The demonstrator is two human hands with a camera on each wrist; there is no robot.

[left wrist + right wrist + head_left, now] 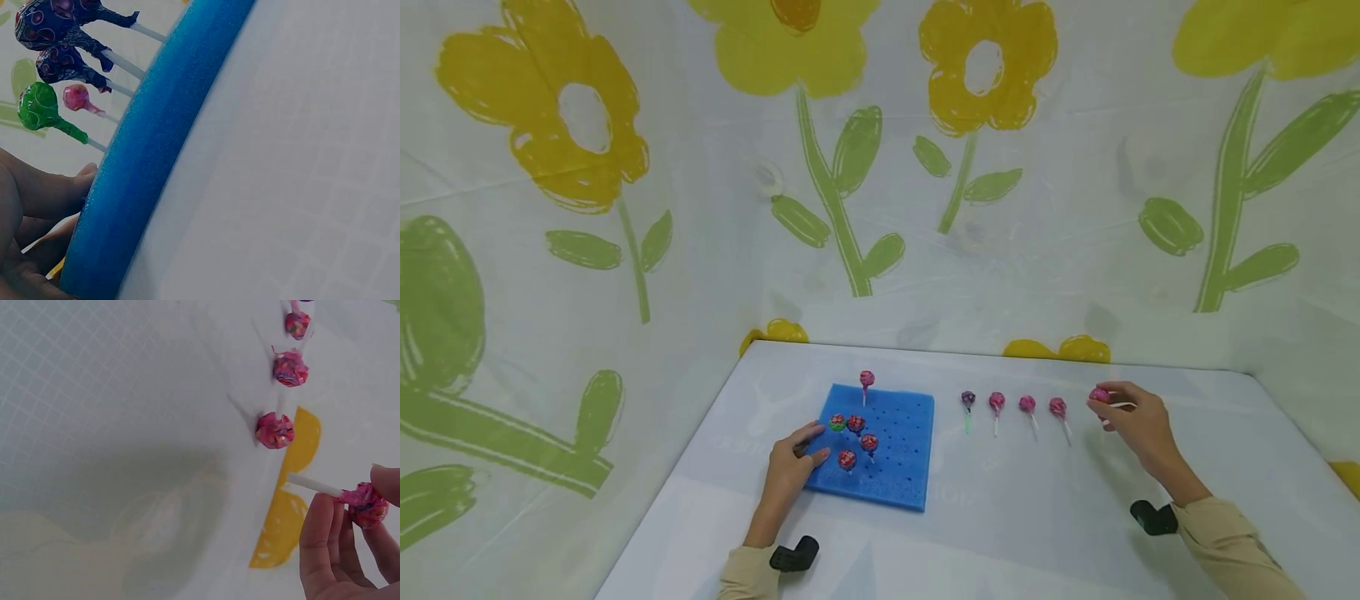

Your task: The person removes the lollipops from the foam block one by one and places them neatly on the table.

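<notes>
My left hand (792, 467) grips the left edge of a blue foam block (898, 479) on the table. Several wrapped lollipops stand upright in the block by their sticks, among them a green one (37, 106), dark-wrapped ones (53, 24) and a pink one (867, 378) at the back edge. My right hand (1141, 421) pinches a pink lollipop (369, 506) by its wrapped head, above the table. In the right wrist view its white stick (312, 484) points left, away from the palm.
Right of the block, several lollipops lie in a row on the white table (1000, 517): a dark one (968, 397) with a green stick, then pink ones (1027, 404). Small holes dot the foam's top. A flower-printed curtain (1037, 275) hangs behind the table.
</notes>
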